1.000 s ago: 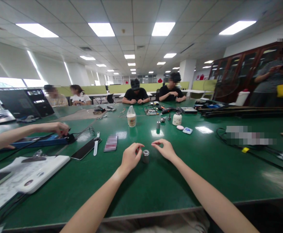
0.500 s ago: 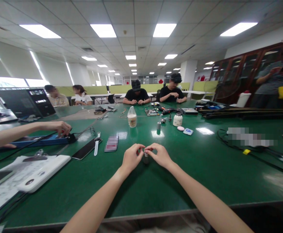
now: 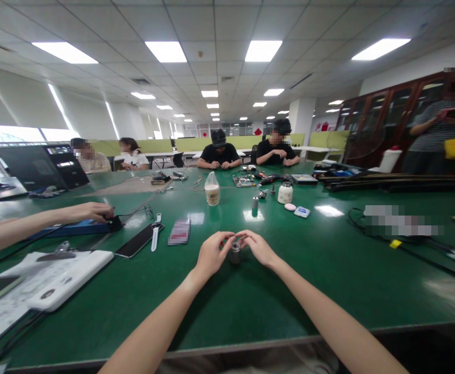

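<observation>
A small grey metal cylinder [image 3: 235, 254] stands upright on the green table in front of me. My left hand [image 3: 215, 252] is on its left, fingers curled and closed at the cylinder's top edge. My right hand [image 3: 257, 246] comes in from the right, its thumb and fingers pinched together just above the top. The fingertips of both hands meet over the cylinder, and anything small between them is too small to make out. Farther off stands a second metal cylinder [image 3: 255, 203].
Beyond are a bagged cup [image 3: 212, 191], a white jar [image 3: 285, 193] and a small blue-white case [image 3: 302, 212]. To the left lie a phone [image 3: 135, 241], a watch [image 3: 156, 232] and a white power strip [image 3: 71, 280]. A co-worker's hand [image 3: 96, 212] is over a blue object.
The right hand's fingers have shifted slightly up and away from the cylinder, so more of its top shows. The left hand has barely moved. The co-worker's hand at left has shifted slightly.
</observation>
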`<state>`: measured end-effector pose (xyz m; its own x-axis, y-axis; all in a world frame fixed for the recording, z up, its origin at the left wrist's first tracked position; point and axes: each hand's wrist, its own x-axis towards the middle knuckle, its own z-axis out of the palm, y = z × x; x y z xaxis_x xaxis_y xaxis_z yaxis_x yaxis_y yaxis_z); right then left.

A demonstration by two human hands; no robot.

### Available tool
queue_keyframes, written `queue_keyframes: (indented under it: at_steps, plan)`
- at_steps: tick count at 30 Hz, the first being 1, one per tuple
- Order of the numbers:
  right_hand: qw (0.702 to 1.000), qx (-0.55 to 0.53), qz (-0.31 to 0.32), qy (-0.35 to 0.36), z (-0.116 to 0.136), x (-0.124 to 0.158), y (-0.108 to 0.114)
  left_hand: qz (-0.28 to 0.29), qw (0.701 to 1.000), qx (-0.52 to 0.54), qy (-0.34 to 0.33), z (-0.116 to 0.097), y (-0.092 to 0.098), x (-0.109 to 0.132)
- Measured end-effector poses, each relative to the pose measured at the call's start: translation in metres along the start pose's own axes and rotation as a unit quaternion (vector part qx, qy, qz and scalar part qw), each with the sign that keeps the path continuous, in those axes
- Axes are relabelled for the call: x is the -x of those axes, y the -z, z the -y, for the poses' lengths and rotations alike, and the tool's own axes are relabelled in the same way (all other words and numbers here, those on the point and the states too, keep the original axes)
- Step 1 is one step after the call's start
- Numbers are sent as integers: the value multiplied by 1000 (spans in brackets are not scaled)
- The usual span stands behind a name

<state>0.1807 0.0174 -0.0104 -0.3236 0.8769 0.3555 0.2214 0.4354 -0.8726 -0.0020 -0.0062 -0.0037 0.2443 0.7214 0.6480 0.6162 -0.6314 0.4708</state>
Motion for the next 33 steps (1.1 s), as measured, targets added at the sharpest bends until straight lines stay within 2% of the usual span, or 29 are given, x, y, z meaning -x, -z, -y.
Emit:
queue_keyframes:
  at_steps: [4, 8, 12, 20, 26, 33]
  plan:
    - [999, 15, 42, -23, -5, 3, -1, 22, 1000, 0, -13, -5, 2, 1]
    - [996, 39, 86, -4, -6, 9, -6, 15, 999, -18, -24, -7, 2, 1]
    - [995, 57, 81, 27, -5, 12, -9, -7, 999, -27, -24, -5, 0, 1]
    - [991, 101, 78, 44, -5, 13, -6, -42, 998, -32, -26, 0, 2, -3]
    - [989, 119, 81, 47, -1, 14, -5, -45, 995, -83, -5, 23, 7, -7]
    - [988, 124, 81, 51, 1, 14, -5, 29, 986, -158, 36, 56, 5, 0]
